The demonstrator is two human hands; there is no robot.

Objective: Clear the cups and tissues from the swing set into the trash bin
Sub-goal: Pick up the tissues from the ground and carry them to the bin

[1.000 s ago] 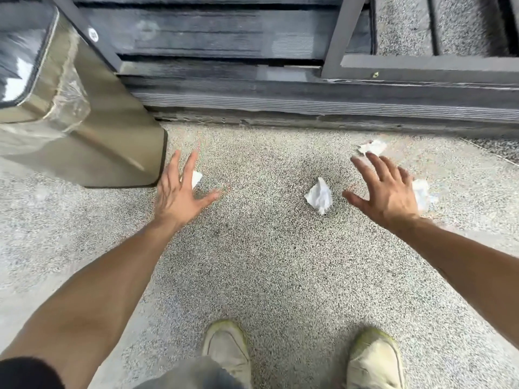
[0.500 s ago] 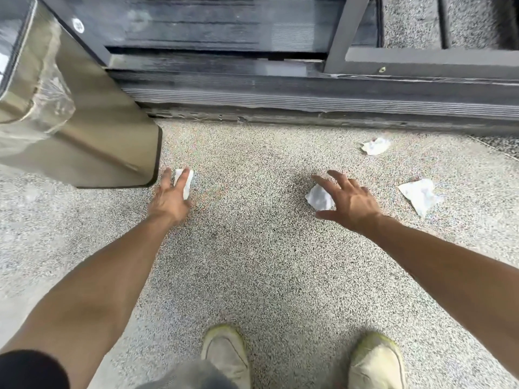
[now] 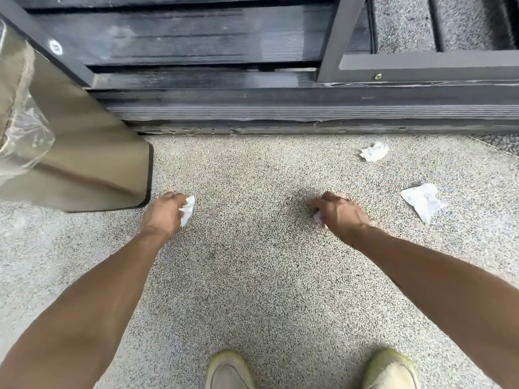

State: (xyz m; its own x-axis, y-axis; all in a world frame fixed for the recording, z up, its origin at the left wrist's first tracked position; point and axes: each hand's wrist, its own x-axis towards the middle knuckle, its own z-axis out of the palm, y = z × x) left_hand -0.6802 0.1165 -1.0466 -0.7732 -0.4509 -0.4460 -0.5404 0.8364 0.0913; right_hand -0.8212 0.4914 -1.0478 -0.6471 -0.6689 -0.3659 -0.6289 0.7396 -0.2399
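Step in hand — picking tissues off the floor. Left hand (image 3: 164, 213) pinches a tissue (image 3: 187, 209) just beside the trash bin (image 3: 92, 153); right hand (image 3: 338, 213) curls round another crumpled tissue (image 3: 317, 216), farther from it. Two loose tissues (image 3: 422, 200) lie well beyond. Next, likely — lift both toward the bin.

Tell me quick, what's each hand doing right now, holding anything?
Left hand: closed, gripping a white tissue beside the trash bin.
Right hand: closed over another tissue, mostly hidden beneath it.
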